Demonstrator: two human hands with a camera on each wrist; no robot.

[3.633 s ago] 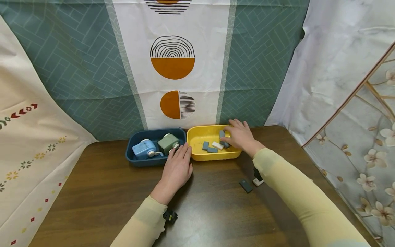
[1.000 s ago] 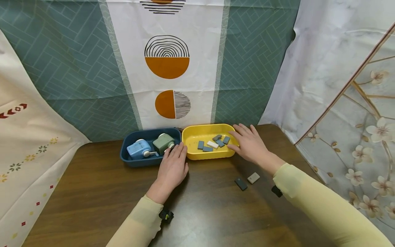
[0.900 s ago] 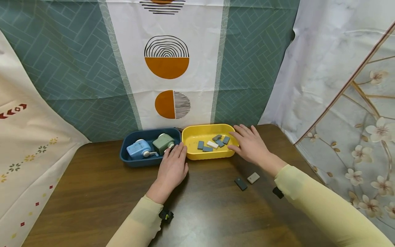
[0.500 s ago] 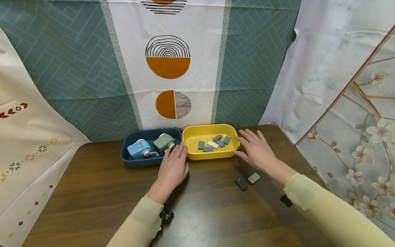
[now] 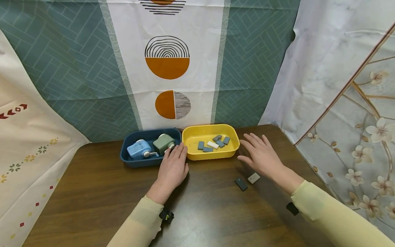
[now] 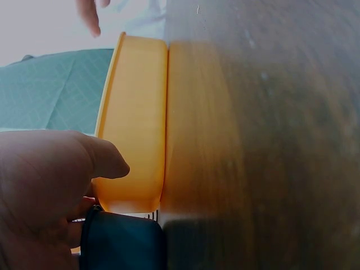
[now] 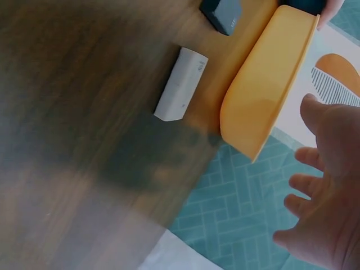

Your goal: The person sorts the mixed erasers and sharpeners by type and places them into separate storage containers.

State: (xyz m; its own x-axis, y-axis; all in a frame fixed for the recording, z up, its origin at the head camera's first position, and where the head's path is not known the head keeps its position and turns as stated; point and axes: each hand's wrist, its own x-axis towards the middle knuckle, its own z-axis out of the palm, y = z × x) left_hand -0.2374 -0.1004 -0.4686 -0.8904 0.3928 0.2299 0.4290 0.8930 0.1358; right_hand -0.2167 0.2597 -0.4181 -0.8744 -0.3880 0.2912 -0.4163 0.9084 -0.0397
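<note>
A yellow tray (image 5: 232, 151) holds several small grey-blue and white blocks (image 5: 213, 144). Beside it a dark blue tray (image 5: 126, 160) holds a light blue device (image 5: 139, 150) and a green device (image 5: 163, 143). My left hand (image 5: 173, 167) lies flat on the table, its fingertips at the blue tray's near rim, holding nothing. My right hand (image 5: 262, 156) hovers with spread fingers right of the yellow tray, above a pale block (image 5: 253, 177) and a dark block (image 5: 241, 183) on the table. In the right wrist view the pale block (image 7: 181, 84) lies beside the yellow tray (image 7: 264, 90).
The brown wooden table (image 5: 92, 199) ends at patterned cloth backdrops behind and on both sides. A small black object (image 5: 166, 215) lies by my left sleeve. In the left wrist view the yellow tray (image 6: 135, 124) and the blue tray (image 6: 121, 244) touch.
My right hand has drawn back out of the yellow tray, to the right and toward me, leaving a block there. The left hand has stayed put.
</note>
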